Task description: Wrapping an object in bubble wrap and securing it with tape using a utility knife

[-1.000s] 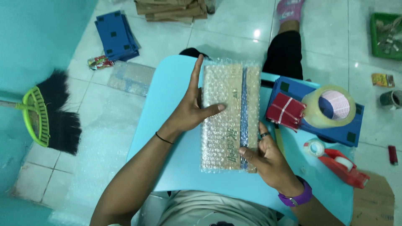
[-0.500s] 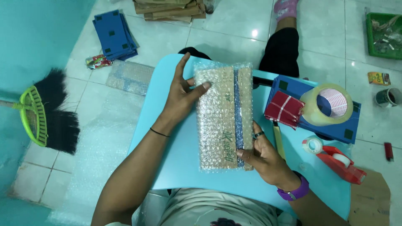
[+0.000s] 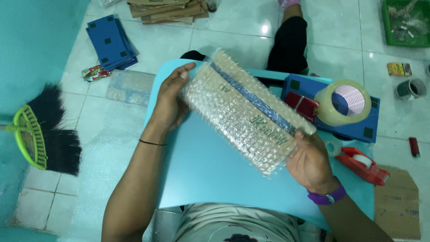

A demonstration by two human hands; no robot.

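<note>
A flat rectangular package wrapped in clear bubble wrap (image 3: 244,112), with a blue stripe showing through, is lifted above the light blue tabletop (image 3: 210,170) and turned diagonally. My left hand (image 3: 172,96) grips its upper left end. Its lower right end rests in my right hand (image 3: 311,163), which has a purple band at the wrist. Both hands hold it clear of the table surface.
At the table's right lie a blue flat box (image 3: 354,123), a large roll of clear tape (image 3: 342,105), a small red box (image 3: 304,105) and a red tape dispenser (image 3: 363,166). The floor holds a green-handled broom (image 3: 42,134), blue boxes (image 3: 109,42), cardboard (image 3: 165,9), a green tray (image 3: 405,22).
The package lay flat and upright on the table under both hands; now it is raised off the surface and rotated diagonally, held at its two ends.
</note>
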